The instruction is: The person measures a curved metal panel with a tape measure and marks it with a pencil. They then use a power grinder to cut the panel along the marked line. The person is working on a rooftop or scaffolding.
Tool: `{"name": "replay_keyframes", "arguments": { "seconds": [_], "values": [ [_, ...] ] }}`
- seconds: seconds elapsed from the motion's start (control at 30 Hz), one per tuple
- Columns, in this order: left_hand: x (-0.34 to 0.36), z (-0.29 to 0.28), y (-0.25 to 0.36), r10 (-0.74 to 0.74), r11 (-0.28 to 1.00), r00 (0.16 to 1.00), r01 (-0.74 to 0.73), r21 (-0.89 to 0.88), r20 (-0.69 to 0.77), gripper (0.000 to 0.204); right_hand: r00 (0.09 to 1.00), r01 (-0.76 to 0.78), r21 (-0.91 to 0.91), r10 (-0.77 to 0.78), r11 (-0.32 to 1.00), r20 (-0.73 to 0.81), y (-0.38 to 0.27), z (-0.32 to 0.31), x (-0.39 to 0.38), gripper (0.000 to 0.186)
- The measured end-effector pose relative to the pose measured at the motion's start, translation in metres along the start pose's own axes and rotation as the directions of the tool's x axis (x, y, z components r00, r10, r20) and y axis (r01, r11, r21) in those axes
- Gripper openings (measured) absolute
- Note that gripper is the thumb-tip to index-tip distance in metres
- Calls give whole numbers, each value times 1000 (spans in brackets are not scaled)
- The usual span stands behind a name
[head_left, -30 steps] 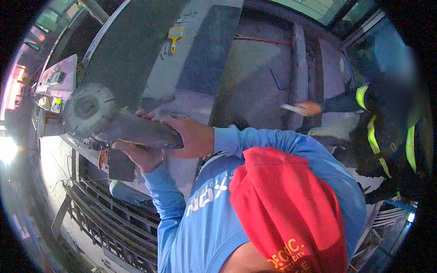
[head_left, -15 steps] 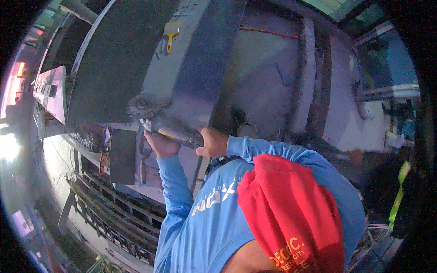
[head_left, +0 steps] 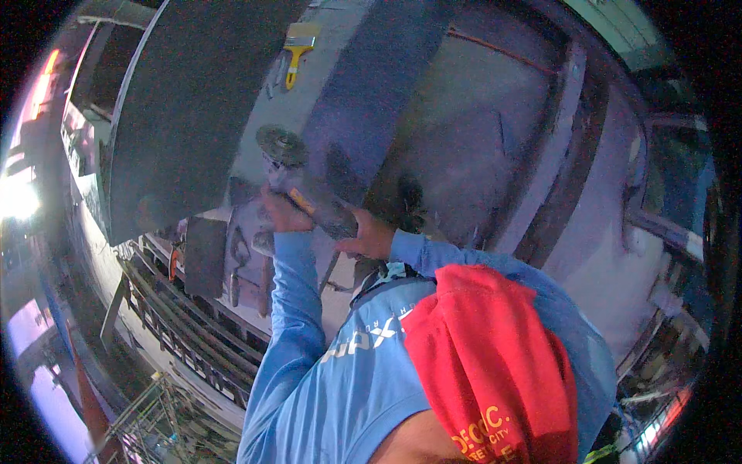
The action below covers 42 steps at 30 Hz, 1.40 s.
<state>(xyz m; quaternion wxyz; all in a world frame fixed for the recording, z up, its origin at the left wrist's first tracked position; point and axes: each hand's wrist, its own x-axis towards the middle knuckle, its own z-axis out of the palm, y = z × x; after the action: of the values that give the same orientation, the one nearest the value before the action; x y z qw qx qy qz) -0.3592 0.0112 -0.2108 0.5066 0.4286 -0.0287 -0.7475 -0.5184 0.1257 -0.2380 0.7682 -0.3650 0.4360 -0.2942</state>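
Observation:
Both my hands hold an angle grinder [head_left: 323,207] with a round disc [head_left: 280,146] at its far end. My left hand [head_left: 286,212] is closed around the front of the tool, just behind the disc. Farther back, my right hand [head_left: 372,234] wraps the rear of the body. The disc is over a pale strip of surface between a large dark panel [head_left: 197,100] and a bluish dark band [head_left: 359,85]; I cannot tell whether it touches. A yellow-handled paintbrush [head_left: 294,58] lies on the pale strip beyond the disc.
A dark rectangular piece [head_left: 205,257] and a hammer-like tool [head_left: 235,286] lie left of my left forearm. Metal railing bars [head_left: 193,321] run at lower left. An orange cord [head_left: 502,48] lies at the far right, near a long pale beam [head_left: 553,124].
The grinder and both hands have moved farther away and to the right, bringing the disc nearer the paintbrush. The view has shifted slightly. Both hands still grip the tool.

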Motion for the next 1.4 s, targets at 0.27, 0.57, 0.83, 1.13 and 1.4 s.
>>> {"name": "replay_keyframes", "arguments": {
  "seconds": [0.27, 0.57, 0.83, 1.13, 1.4],
  "values": [
    [-26, -19, -2, 137, 983, 990, -133, -124, 26, 52, 979, 114, -29, -107, 993, 172, -5, -19, 25, 81],
    [-111, -88, -64, 194, 864, 973, -228, 448, 121, 44, 931, 363, -268, -339, 892, 135, 44, 42, 25, 65],
    [-58, -173, -80, 29, 960, 997, -47, 275, 69, 36, 988, -66, -486, -12, 872, -157, 122, 47, 68, 53],
    [-33, -191, -102, 24, 868, 988, -96, 486, 153, 26, 895, -282, -632, -40, 722, -445, 159, 28, 69, 52],
    [-57, -148, -80, -95, 915, 948, -37, 401, 305, 34, 975, 117, -425, -185, 898, -123, 87, 43, 12, 58]
  ]
}}
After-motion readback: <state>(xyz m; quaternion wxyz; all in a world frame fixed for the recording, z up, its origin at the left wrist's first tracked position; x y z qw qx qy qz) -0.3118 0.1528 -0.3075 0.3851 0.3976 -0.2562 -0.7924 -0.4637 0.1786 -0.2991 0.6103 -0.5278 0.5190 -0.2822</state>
